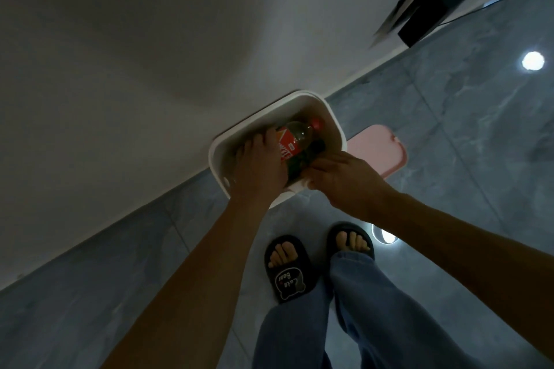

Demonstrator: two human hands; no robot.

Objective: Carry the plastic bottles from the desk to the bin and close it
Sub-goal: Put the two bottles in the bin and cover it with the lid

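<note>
A white open bin (326, 112) stands on the floor against the wall. Inside it lies a clear plastic bottle (295, 138) with a red label and red cap, above a darker green bottle (311, 153). My left hand (257, 165) reaches into the bin and holds the red-labelled bottle by its lower half. My right hand (338, 177) is at the bin's near rim, fingers curled around the green bottle's end; the grip is partly hidden. The pink lid (377, 150) lies flat on the floor just right of the bin.
A white wall (135, 54) runs diagonally behind the bin. A black box (434, 6) with a cable sits on the floor by the wall, far right. My feet in black slippers (287, 269) stand on grey marble tiles just before the bin.
</note>
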